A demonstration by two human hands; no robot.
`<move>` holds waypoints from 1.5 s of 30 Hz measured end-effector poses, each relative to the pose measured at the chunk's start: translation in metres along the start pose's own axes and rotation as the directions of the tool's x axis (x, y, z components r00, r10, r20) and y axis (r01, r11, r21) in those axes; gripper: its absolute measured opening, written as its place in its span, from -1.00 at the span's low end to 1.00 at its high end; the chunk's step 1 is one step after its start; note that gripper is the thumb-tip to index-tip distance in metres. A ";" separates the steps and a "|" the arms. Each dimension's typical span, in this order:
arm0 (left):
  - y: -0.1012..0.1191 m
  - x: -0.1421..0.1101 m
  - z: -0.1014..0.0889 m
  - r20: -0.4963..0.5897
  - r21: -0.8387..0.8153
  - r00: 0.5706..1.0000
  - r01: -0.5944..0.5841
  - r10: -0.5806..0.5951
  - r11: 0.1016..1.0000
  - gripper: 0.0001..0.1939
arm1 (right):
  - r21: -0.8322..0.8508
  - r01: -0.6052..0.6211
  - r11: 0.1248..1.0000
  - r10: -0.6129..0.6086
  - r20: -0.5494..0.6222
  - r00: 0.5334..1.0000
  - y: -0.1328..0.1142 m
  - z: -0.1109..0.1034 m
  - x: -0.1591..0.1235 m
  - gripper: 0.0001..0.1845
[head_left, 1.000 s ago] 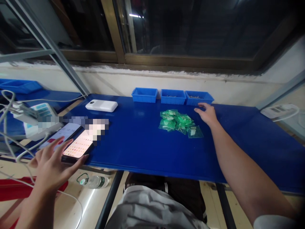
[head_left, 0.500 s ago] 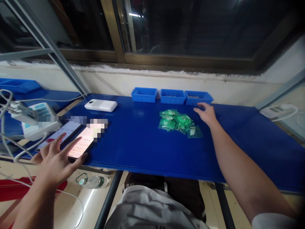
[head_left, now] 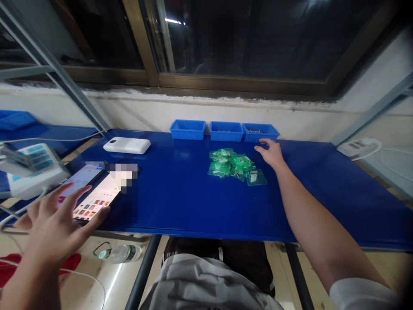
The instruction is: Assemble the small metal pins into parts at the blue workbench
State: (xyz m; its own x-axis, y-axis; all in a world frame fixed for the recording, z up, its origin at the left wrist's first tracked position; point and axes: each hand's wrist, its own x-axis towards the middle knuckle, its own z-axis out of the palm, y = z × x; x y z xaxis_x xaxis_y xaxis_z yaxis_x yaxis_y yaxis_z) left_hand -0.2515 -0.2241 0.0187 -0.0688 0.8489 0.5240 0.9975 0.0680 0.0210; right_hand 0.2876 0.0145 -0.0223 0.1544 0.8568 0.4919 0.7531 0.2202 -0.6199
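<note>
My left hand [head_left: 60,217] is spread over the near ends of two phones lying side by side at the left of the blue table. The right-hand phone [head_left: 93,202] has a bright screen with rows of small pictures; part of it is pixelated. Beneath my fingers the other phone [head_left: 84,175] is partly covered. My right hand [head_left: 271,151] rests with fingers apart near the front of the right blue bin [head_left: 260,131], which holds small pieces. Just left of that hand lies a pile of small green and clear plastic bags [head_left: 232,163], one clear bag [head_left: 256,177] at its edge.
Two more blue bins, the left [head_left: 188,130] and the middle [head_left: 226,131], stand along the wall. A white oblong device [head_left: 127,145] lies at the back left. White chargers and a power strip [head_left: 38,168] crowd the far left. A plastic bottle [head_left: 124,254] lies on the floor.
The pictures on the right-hand phone's screen have changed, and my left index finger has moved back from over it. The whole view has shifted slightly. My right hand keeps its pose.
</note>
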 end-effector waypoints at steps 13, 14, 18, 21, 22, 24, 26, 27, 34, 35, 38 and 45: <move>0.256 0.129 -0.002 0.128 -0.489 0.854 -0.388 0.505 0.781 -0.50 | 0.018 0.322 0.947 -0.282 0.532 0.799 -0.089 -0.009 -0.026 -0.30; 0.265 0.139 0.006 0.127 -0.504 0.845 -0.395 0.519 0.768 -0.51 | -0.005 0.334 0.942 -0.276 0.553 0.786 -0.092 -0.006 -0.029 -0.28; 0.285 0.161 0.047 0.090 -0.524 0.810 -0.456 0.579 0.719 -0.64 | -0.050 0.379 0.924 -0.288 0.560 0.777 -0.095 0.009 -0.036 -0.38; 0.290 0.159 0.072 0.064 -0.521 0.813 -0.467 0.578 0.714 -0.62 | -0.020 0.418 0.908 -0.349 0.515 0.783 -0.093 0.013 -0.035 -0.55; 0.291 0.156 0.078 0.070 -0.525 0.814 -0.462 0.577 0.715 -0.60 | -0.013 0.434 0.901 -0.371 0.497 0.784 -0.092 0.013 -0.034 -0.60; 0.292 0.149 0.085 0.099 -0.542 0.804 -0.450 0.586 0.710 -0.59 | 0.000 0.467 0.885 -0.415 0.459 0.786 -0.091 0.013 -0.033 -0.68; 0.290 0.145 0.089 0.123 -0.582 0.789 -0.434 0.602 0.688 -0.58 | 0.030 0.489 0.872 -0.458 0.405 0.792 -0.090 0.012 -0.032 -0.70; 0.289 0.144 0.090 0.122 -0.612 0.784 -0.423 0.608 0.668 -0.58 | 0.053 0.494 0.868 -0.476 0.371 0.797 -0.090 0.012 -0.031 -0.72; 0.269 0.154 0.103 0.121 -0.788 0.827 -0.256 0.549 0.560 -0.54 | 0.203 0.340 0.918 -0.386 0.271 0.882 -0.095 0.011 -0.035 -0.59; 0.266 0.155 0.104 0.127 -0.797 0.826 -0.244 0.550 0.552 -0.52 | 0.236 0.306 0.922 -0.365 0.272 0.890 -0.095 0.010 -0.036 -0.59; 0.262 0.157 0.107 0.132 -0.813 0.832 -0.221 0.539 0.539 -0.51 | 0.321 0.247 0.914 -0.326 0.224 0.918 -0.096 0.008 -0.038 -0.71; 0.260 0.154 0.101 0.170 -0.802 0.771 -0.254 0.614 0.541 -0.64 | 0.139 0.363 0.921 -0.387 0.416 0.823 -0.095 0.002 -0.035 -0.69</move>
State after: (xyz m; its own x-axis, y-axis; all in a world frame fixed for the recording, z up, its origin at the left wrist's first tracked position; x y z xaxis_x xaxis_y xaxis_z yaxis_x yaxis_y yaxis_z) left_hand -0.0049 -0.0225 0.0192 0.5563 0.7851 0.2723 0.5712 -0.5993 0.5609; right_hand 0.2091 -0.0355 0.0181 -0.4304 0.8138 0.3904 0.6607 0.5787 -0.4780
